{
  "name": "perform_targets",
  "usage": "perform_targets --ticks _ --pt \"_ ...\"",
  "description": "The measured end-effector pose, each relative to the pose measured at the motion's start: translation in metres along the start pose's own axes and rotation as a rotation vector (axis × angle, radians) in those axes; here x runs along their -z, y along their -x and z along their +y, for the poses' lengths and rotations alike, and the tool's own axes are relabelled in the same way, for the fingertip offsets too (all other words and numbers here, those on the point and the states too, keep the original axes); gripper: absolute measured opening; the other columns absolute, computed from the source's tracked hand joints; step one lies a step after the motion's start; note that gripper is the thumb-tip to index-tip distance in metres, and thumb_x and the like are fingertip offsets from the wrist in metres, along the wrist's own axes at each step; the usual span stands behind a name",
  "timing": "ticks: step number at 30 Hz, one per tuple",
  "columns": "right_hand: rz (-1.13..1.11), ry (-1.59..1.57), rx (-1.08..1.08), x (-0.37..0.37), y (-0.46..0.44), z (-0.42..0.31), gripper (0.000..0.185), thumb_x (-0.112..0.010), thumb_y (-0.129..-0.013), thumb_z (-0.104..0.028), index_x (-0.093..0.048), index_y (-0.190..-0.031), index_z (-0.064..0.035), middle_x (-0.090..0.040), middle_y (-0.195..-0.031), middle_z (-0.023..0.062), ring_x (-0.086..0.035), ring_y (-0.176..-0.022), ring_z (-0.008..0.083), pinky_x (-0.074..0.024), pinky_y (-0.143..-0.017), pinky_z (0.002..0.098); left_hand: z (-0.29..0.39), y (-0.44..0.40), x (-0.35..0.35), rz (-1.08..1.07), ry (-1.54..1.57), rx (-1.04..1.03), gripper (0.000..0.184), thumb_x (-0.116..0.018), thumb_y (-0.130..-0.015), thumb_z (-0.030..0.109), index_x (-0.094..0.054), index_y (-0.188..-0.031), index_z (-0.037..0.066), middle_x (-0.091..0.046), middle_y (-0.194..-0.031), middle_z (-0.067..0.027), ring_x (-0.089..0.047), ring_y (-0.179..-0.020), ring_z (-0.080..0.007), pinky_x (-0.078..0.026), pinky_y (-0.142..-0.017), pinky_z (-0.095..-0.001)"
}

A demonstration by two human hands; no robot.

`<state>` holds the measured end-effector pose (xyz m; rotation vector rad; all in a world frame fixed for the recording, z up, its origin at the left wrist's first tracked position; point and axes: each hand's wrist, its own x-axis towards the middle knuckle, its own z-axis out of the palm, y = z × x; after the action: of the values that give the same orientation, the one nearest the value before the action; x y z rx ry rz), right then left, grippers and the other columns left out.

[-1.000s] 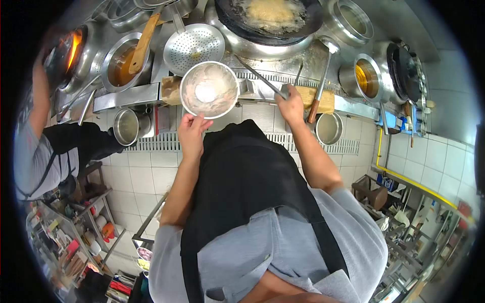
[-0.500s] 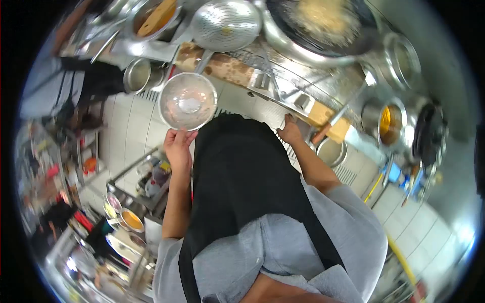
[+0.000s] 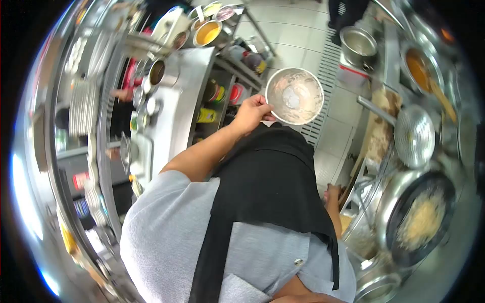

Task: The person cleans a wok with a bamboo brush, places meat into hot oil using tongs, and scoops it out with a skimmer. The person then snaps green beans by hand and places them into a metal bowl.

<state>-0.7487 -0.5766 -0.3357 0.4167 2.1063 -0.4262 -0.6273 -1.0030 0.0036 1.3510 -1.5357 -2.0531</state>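
Observation:
My left hand (image 3: 254, 115) is closed on the near rim of a round metal bowl (image 3: 314, 90). Pale, sticky residue coats the inside of the bowl, which is tipped so that I look into it. Low beside the stove's front edge is my right hand (image 3: 332, 194), small and partly blurred, its fingers apart with nothing seen in them. To its right, food (image 3: 423, 219) bubbles in oil inside a dark wok (image 3: 400, 252). A perforated metal strainer (image 3: 415, 136) rests beyond the wok, its handle pointing toward the aisle.
A steel worktable (image 3: 189, 70) stands on my left, with a pot of orange liquid (image 3: 208, 34) at its far end. Plates (image 3: 83, 108) are stacked on shelving. Ahead, a pot (image 3: 358, 45) stands by the floor drain (image 3: 331, 65). Another person's dark-clad legs (image 3: 346, 12) show beyond.
My view has swung left, away from the stove, bringing the worktable and plate shelves in. The bowl has stayed in my left hand. My right hand still hangs near the stove edge.

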Motion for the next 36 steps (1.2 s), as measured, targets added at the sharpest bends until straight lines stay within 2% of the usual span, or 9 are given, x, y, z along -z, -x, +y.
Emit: perform_targets --ticks 4,7,17,21,24,26,27,32,36 --pt "-0.104 0.039 0.260 -0.023 0.009 0.001 0.065 -0.071 -0.083 -0.022 -0.054 -0.141 0.0015 -0.072 -0.094 0.0274 -0.072 -0.096 0.0366 -0.0541 -0.095 0.0443 -0.010 0.013 0.087 0.246 0.178 -0.059 0.009 -0.063 -0.095 0.005 -0.054 -0.096 0.002 -0.070 -0.095 -0.0171 -0.072 -0.078 -0.0248 -0.063 -0.076 -0.0360" --pt "-0.194 0.339 0.964 -0.116 -0.162 0.076 0.058 -0.068 -0.087 -0.020 -0.055 -0.140 0.0006 -0.071 -0.100 0.0256 -0.071 -0.104 0.0311 -0.0559 -0.090 0.0424 -0.030 0.035 0.170 0.481 0.265 -0.108 0.008 -0.061 -0.095 0.005 -0.055 -0.098 0.001 -0.070 -0.099 -0.0173 -0.072 -0.086 -0.0267 -0.061 -0.082 -0.0381" --pt "-0.359 -0.031 0.409 -0.024 0.005 -0.115 0.059 -0.068 -0.091 -0.022 -0.048 -0.144 -0.0044 -0.068 -0.097 0.0143 -0.069 -0.070 0.0238 -0.0582 -0.059 0.0420 -0.161 0.153 0.400 1.142 0.727 -0.223 0.033 -0.052 -0.098 0.008 -0.050 -0.117 -0.018 -0.064 -0.112 -0.0293 -0.070 -0.103 -0.0391 -0.061 -0.088 -0.0437" --pt "-0.136 0.216 0.515 -0.042 0.036 -0.132 0.055 -0.066 -0.090 -0.025 -0.058 -0.139 -0.0032 -0.071 -0.103 0.0181 -0.069 -0.067 0.0227 -0.0556 -0.059 0.0364 -0.143 0.146 0.383 0.733 0.688 -0.117 0.055 -0.043 -0.107 0.034 -0.044 -0.137 -0.012 -0.051 -0.141 -0.0327 -0.059 -0.124 -0.0386 -0.050 -0.105 -0.0422" --pt "0.073 0.463 0.885 -0.083 0.052 -0.127 0.051 -0.067 -0.086 -0.027 -0.066 -0.129 -0.0003 -0.071 -0.113 0.0221 -0.072 -0.073 0.0318 -0.0592 -0.070 0.0412 -0.168 0.129 0.361 0.426 0.447 -0.023 0.047 -0.050 -0.105 0.035 -0.053 -0.132 -0.003 -0.065 -0.128 -0.0212 -0.065 -0.112 -0.0283 -0.054 -0.097 -0.0383" --pt "0.047 0.599 0.912 -0.107 0.092 -0.142 0.049 -0.064 -0.086 -0.031 -0.068 -0.126 -0.0026 -0.070 -0.117 0.0221 -0.070 -0.103 0.0348 -0.0559 -0.088 0.0439 -0.175 0.125 0.343 0.266 0.285 0.089 0.037 -0.056 -0.103 0.032 -0.057 -0.124 0.001 -0.068 -0.121 -0.0185 -0.067 -0.104 -0.0258 -0.055 -0.092 -0.0383" --pt "-0.028 0.495 0.764 -0.100 0.148 -0.157 0.049 -0.066 -0.086 -0.032 -0.068 -0.124 -0.0022 -0.071 -0.117 0.0208 -0.067 -0.109 0.0358 -0.0526 -0.095 0.0442 -0.178 0.123 0.327 0.241 0.225 0.110 0.031 -0.060 -0.102 0.028 -0.057 -0.119 0.003 -0.070 -0.115 -0.0171 -0.069 -0.098 -0.0245 -0.056 -0.087 -0.0365" --pt "-0.428 -0.189 0.526 -0.116 0.207 -0.135 0.048 -0.071 -0.091 -0.022 -0.060 -0.135 -0.0051 -0.071 -0.103 0.0074 -0.067 -0.080 0.0152 -0.0574 -0.066 0.0329 -0.202 0.094 0.337 0.040 -0.115 0.132 0.017 -0.070 -0.096 0.016 -0.058 -0.099 0.004 -0.070 -0.092 -0.0113 -0.069 -0.075 -0.0195 -0.057 -0.068 -0.0289" --pt "-0.428 -0.670 0.467 -0.059 0.217 -0.120 0.044 -0.069 -0.095 -0.025 -0.059 -0.132 -0.0035 -0.070 -0.104 0.0061 -0.067 -0.083 0.0159 -0.0572 -0.072 0.0327 -0.194 0.073 0.333 -0.069 -0.561 0.142 0.019 -0.073 -0.093 0.016 -0.061 -0.085 0.003 -0.066 -0.074 -0.0058 -0.065 -0.066 -0.0148 -0.052 -0.059 -0.0255"
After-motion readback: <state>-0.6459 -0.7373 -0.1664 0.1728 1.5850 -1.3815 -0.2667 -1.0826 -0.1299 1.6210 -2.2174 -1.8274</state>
